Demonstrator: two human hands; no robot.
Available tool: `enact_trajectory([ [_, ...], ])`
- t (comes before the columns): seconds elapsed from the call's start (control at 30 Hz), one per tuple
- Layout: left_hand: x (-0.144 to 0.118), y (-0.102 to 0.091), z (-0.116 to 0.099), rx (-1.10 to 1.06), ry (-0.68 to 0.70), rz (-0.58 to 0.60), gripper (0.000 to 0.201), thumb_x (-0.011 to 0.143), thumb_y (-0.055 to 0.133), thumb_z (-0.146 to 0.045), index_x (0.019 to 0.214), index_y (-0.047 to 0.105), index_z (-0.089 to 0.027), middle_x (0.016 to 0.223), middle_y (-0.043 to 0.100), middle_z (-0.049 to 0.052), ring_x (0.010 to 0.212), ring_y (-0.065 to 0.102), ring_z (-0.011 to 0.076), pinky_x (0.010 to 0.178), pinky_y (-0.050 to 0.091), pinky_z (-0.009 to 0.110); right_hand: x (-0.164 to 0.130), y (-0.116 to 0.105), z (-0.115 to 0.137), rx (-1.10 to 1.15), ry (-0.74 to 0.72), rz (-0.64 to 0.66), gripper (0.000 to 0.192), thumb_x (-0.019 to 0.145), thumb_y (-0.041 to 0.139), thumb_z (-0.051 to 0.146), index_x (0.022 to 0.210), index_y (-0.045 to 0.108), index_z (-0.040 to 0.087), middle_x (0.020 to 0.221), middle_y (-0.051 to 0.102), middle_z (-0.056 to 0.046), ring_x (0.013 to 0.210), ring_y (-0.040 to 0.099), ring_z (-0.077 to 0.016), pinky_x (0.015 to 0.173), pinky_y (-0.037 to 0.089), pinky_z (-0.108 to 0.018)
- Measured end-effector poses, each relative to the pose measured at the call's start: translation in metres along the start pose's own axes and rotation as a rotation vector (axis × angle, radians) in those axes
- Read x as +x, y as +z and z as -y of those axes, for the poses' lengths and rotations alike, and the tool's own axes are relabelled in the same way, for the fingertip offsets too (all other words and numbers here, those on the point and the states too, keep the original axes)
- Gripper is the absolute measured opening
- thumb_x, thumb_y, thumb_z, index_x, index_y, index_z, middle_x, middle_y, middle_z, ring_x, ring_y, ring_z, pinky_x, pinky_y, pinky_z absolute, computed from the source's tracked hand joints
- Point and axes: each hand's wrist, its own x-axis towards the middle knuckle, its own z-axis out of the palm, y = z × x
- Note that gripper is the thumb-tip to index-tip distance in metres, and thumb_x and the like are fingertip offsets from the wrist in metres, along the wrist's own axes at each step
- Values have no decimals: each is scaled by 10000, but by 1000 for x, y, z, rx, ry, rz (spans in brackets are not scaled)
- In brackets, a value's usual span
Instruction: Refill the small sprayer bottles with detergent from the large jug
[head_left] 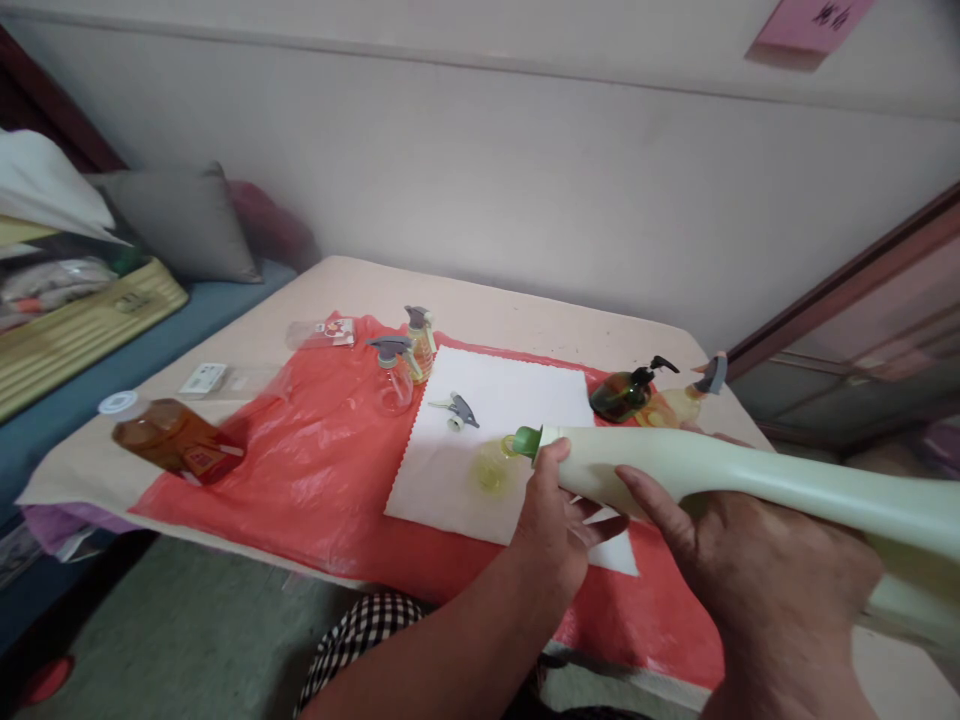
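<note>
Pale green bottle, red sheet

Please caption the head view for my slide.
Both hands, left hand and right hand, tilt a pale bottle over a small bottle.

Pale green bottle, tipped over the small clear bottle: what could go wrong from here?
1. The pale green bottle is held nearly level in the left hand and right hand; its green spout sits beside the small clear bottle, so liquid may miss onto the white cloth.
2. The small bottle stands unheld and could tip.
</note>
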Motion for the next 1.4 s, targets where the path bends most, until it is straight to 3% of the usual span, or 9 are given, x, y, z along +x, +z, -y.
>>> enact_trajectory([
  [0.37, 0, 0, -1, -7, 6, 2, 460, 844, 639, -468, 1195, 658, -172, 1265, 677, 132, 1083, 647, 290, 887, 537, 429, 0, 0, -4, 27, -59, -25, 683, 904, 475, 755, 735, 697, 131, 518, 482, -40, 500, 385, -164, 523, 187, -295],
  [0.67, -1, 1, -1, -6, 7, 11, 481, 829, 656, -476, 1198, 655, -169, 1253, 682, 135, 1098, 643, 295, 896, 533, 431, 4, -1, -6, 21, -80, -25, 676, 890, 498, 759, 610, 646, 162, 466, 415, -14, 460, 316, -125, 483, 185, -267],
  [0.87, -1, 1, -1, 1, 13, 7, 475, 842, 640, -477, 1204, 653, -170, 1276, 671, 133, 1091, 639, 287, 902, 524, 436, 4, -4, -1, -8, -47, -75, 673, 916, 464, 747, 700, 679, 147, 555, 530, -58, 523, 422, -168, 513, 206, -297],
  [1.17, 0, 0, 0, 5, 5, 3, 482, 826, 654, -482, 1200, 652, -177, 1257, 679, 128, 1088, 645, 286, 883, 533, 424, 1, -3, 2, -11, 2, -53, 685, 915, 442, 761, 648, 639, 162, 554, 520, -58, 520, 412, -169, 528, 200, -308],
  [1.4, 0, 1, -1, 2, 3, -4, 470, 852, 632, -472, 1209, 654, -167, 1277, 674, 136, 1086, 644, 288, 898, 527, 436, 2, -1, -4, 11, -63, -31, 667, 905, 469, 757, 666, 644, 159, 533, 501, -49, 509, 398, -163, 523, 189, -297],
])
